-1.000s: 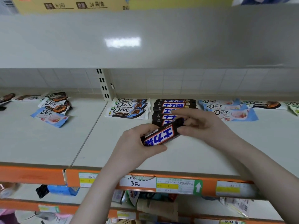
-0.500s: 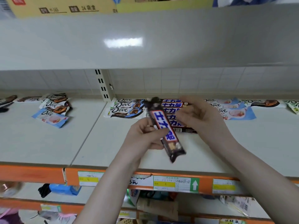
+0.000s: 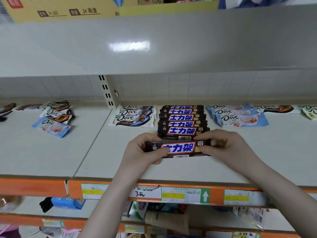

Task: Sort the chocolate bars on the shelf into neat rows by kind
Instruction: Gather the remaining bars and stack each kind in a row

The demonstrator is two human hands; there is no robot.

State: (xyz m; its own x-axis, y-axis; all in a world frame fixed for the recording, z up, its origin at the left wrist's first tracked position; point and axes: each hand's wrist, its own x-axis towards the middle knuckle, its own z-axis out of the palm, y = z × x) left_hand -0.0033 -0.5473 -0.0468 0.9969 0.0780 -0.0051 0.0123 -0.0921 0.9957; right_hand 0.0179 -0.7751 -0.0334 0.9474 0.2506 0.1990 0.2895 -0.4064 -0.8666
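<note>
A dark Snickers bar (image 3: 180, 148) with a blue-and-white label lies crosswise, held at both ends. My left hand (image 3: 139, 151) grips its left end and my right hand (image 3: 226, 145) grips its right end. It sits right in front of a row of several Snickers bars (image 3: 182, 121) stacked toward the back of the shelf (image 3: 274, 152). Left of that row lies a row of white Dove bars (image 3: 133, 116). Right of it lies a row of light-blue Dove bars (image 3: 238, 115).
A loose heap of mixed Dove bars (image 3: 54, 117) lies on the left shelf section. More bars (image 3: 277, 109) sit at the far right back. An upper shelf (image 3: 154, 45) overhangs closely. The orange front rail (image 3: 216, 194) carries price labels.
The Snickers bar went from tilted in my left hand, to standing lengthwise, to level and crosswise in both hands just in front of the Snickers row.
</note>
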